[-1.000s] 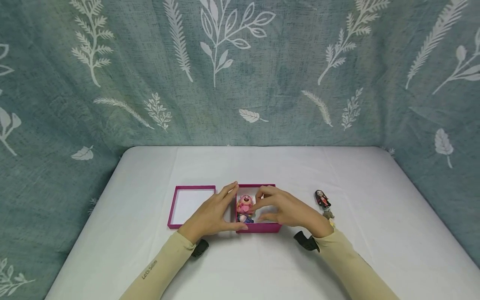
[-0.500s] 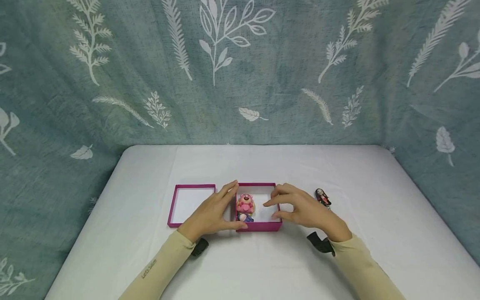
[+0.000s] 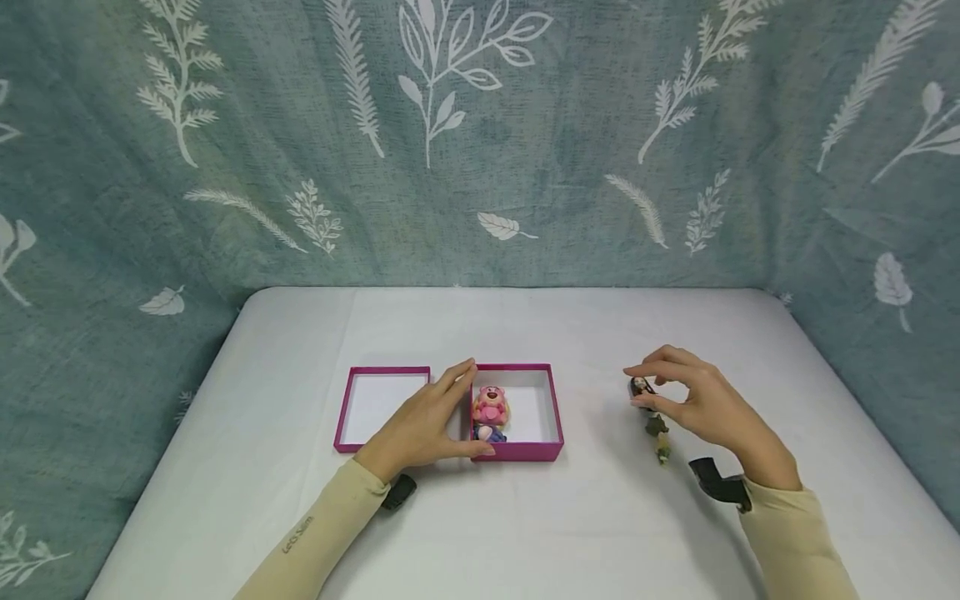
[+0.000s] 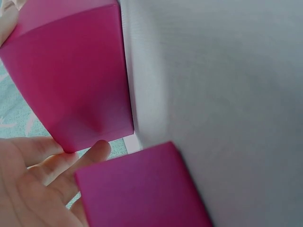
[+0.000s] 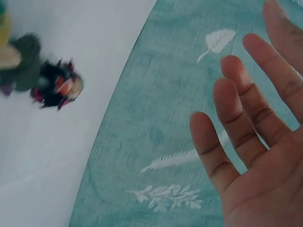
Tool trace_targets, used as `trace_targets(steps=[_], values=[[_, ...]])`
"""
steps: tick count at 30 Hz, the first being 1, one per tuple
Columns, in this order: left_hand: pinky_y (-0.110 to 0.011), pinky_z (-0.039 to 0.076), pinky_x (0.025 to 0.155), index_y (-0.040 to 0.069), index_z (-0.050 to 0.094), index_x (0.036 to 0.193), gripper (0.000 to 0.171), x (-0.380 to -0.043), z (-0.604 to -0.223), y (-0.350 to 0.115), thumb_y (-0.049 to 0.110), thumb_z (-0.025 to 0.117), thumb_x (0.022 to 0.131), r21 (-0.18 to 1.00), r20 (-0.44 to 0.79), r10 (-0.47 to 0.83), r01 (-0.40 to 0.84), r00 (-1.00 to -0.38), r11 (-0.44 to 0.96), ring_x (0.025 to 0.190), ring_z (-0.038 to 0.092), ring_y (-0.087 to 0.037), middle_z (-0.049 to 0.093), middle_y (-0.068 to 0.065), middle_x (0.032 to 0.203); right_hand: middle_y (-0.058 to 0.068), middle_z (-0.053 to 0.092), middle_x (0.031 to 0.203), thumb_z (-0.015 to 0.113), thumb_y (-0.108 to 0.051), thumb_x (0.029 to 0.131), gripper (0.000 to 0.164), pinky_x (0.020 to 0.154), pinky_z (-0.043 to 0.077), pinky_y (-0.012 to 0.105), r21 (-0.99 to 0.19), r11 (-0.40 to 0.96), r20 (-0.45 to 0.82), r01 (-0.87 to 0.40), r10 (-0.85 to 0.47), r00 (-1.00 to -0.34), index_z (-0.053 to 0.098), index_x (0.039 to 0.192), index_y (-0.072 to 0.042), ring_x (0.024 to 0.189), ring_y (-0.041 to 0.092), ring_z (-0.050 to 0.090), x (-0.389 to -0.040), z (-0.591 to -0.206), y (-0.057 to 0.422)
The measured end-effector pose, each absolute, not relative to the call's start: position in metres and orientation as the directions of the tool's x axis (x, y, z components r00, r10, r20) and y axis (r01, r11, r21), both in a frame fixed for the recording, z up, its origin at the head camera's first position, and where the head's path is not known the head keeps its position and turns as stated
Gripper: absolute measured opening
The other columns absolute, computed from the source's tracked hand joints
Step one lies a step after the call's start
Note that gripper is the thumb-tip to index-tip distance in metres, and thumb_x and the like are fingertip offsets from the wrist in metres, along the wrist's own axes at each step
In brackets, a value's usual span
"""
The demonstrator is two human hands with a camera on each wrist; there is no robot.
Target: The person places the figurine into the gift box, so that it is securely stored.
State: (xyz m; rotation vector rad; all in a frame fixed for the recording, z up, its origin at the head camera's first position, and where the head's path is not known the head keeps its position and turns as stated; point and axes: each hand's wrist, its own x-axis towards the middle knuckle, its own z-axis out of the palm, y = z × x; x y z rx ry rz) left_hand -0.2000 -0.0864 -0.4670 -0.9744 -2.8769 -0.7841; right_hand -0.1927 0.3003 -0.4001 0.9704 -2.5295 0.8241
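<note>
**Left hand (image 3: 420, 425) braces a pink box (image 3: 517, 452) while the right hand (image 3: 701, 400) reaches over a dark-haired figurine (image 3: 641, 386)**

Nearest, along the bottom of the frame, come two beige sleeves (image 3: 307, 533), the left one marked with small dark lettering. A black wrist piece (image 3: 399, 492) shows below each hand.

In the lower centre, the left hand lies against the pink box, its fingers extended to the box's far left corner and its thumb across the near left corner. The left wrist view shows those fingers slightly apart, touching the corner.

Right of centre, three small figures lie in a line on the white table (image 3: 570, 533): nearest a yellow-green figure (image 3: 663, 452), then a grey-green figure (image 3: 656, 425), then the dark-haired figurine. The right hand's thumb and forefinger stand apart around this last one. In the right wrist view the visible fingers are spread and away from it; whether the thumb touches it, I cannot tell.

The pink box sits uncovered at the lower centre, white inside. Against its left wall are a blue-and-white toy (image 3: 490, 434) and, just beyond it, a pink bear (image 3: 491, 408) facing up. Left of the box lies a shallow pink-rimmed lid (image 3: 378, 404), its white inside upward, partly covered by the left hand.

Farthest, a blue-green curtain (image 3: 450, 208) with white leaf prints fills the upper frame.
</note>
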Motion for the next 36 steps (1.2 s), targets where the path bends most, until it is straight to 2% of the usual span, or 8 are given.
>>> trace_targets(steps=[4, 8, 13, 16, 21, 25, 29, 36], values=[[-0.051, 0.036, 0.114, 0.012, 0.022, 0.157, 0.114, -0.2, -0.467, -0.087, 0.074, 0.067, 0.073, 0.464, 0.15, 0.559, 0.557, -0.816, 0.689, 0.139, 0.043, -0.025, 0.024, -0.001, 0.162, -0.007, 0.062, 0.103, 0.084, 0.002, 0.068, 0.049, 0.067, 0.041, 0.014, -0.41, 0.617, 0.468, -0.672, -0.49, -0.736, 0.073, 0.113, -0.015, 0.085, 0.002, 0.051, -0.194, -0.404, 0.308], [-0.052, 0.034, 0.115, 0.012, 0.021, 0.157, 0.114, -0.199, -0.466, -0.087, 0.073, 0.068, 0.074, 0.468, 0.144, 0.562, 0.556, -0.815, 0.686, 0.141, 0.041, -0.025, 0.024, -0.002, 0.162, -0.002, 0.061, 0.109, 0.084, -0.004, 0.072, 0.05, 0.069, 0.044, 0.02, -0.399, 0.674, 0.41, -0.622, -0.476, -0.778, 0.07, 0.119, -0.014, 0.088, 0.005, 0.051, -0.197, -0.414, 0.316], [-0.052, 0.033, 0.115, 0.012, 0.02, 0.157, 0.113, -0.199, -0.466, -0.086, 0.073, 0.068, 0.074, 0.47, 0.139, 0.569, 0.559, -0.811, 0.683, 0.141, 0.041, -0.025, 0.023, -0.002, 0.163, 0.011, 0.053, 0.125, 0.083, -0.011, 0.077, 0.057, 0.07, 0.052, 0.04, -0.401, 0.745, 0.291, -0.533, -0.449, -0.845, 0.062, 0.13, -0.008, 0.097, 0.024, 0.057, -0.201, -0.429, 0.332], [-0.053, 0.033, 0.115, 0.012, 0.021, 0.157, 0.113, -0.199, -0.465, -0.086, 0.073, 0.068, 0.074, 0.468, 0.144, 0.566, 0.559, -0.812, 0.684, 0.142, 0.04, -0.024, 0.023, -0.002, 0.163, 0.015, 0.05, 0.126, 0.082, -0.015, 0.079, 0.061, 0.069, 0.05, 0.043, -0.417, 0.767, 0.229, -0.488, -0.43, -0.873, 0.057, 0.135, -0.006, 0.095, 0.03, 0.056, -0.204, -0.434, 0.342], [-0.054, 0.032, 0.115, 0.012, 0.02, 0.157, 0.113, -0.199, -0.465, -0.086, 0.072, 0.068, 0.074, 0.474, 0.145, 0.567, 0.56, -0.811, 0.68, 0.143, 0.038, -0.025, 0.023, -0.002, 0.163, 0.019, 0.05, 0.119, 0.078, -0.027, 0.083, 0.064, 0.066, 0.043, 0.031, -0.436, 0.808, 0.102, -0.397, -0.394, -0.914, 0.053, 0.138, -0.003, 0.084, 0.022, 0.048, -0.206, -0.439, 0.351], [-0.054, 0.032, 0.115, 0.013, 0.019, 0.158, 0.113, -0.2, -0.466, -0.086, 0.073, 0.067, 0.075, 0.472, 0.148, 0.568, 0.562, -0.81, 0.679, 0.144, 0.037, -0.024, 0.022, -0.001, 0.163, 0.017, 0.054, 0.111, 0.076, -0.028, 0.085, 0.06, 0.059, 0.038, 0.024, -0.449, 0.811, 0.04, -0.374, -0.4, -0.915, 0.056, 0.135, -0.003, 0.079, 0.016, 0.043, -0.209, -0.445, 0.354], [-0.055, 0.031, 0.115, 0.014, 0.018, 0.158, 0.113, -0.2, -0.466, -0.085, 0.073, 0.067, 0.075, 0.473, 0.142, 0.568, 0.56, -0.811, 0.681, 0.145, 0.035, -0.021, 0.021, 0.001, 0.163, 0.012, 0.057, 0.105, 0.077, -0.026, 0.085, 0.055, 0.059, 0.04, 0.023, -0.443, 0.811, 0.034, -0.382, -0.41, -0.911, 0.059, 0.132, -0.004, 0.075, 0.013, 0.045, -0.211, -0.45, 0.353], [-0.055, 0.033, 0.114, 0.011, 0.021, 0.157, 0.113, -0.2, -0.466, -0.087, 0.072, 0.068, 0.074, 0.468, 0.157, 0.57, 0.569, -0.807, 0.676, 0.143, 0.039, -0.023, 0.024, -0.003, 0.162, 0.011, 0.059, 0.101, 0.075, -0.023, 0.087, 0.06, 0.059, 0.041, 0.023, -0.446, 0.803, 0.079, -0.396, -0.405, -0.911, 0.052, 0.137, 0.002, 0.072, 0.01, 0.047, -0.214, -0.455, 0.349]])
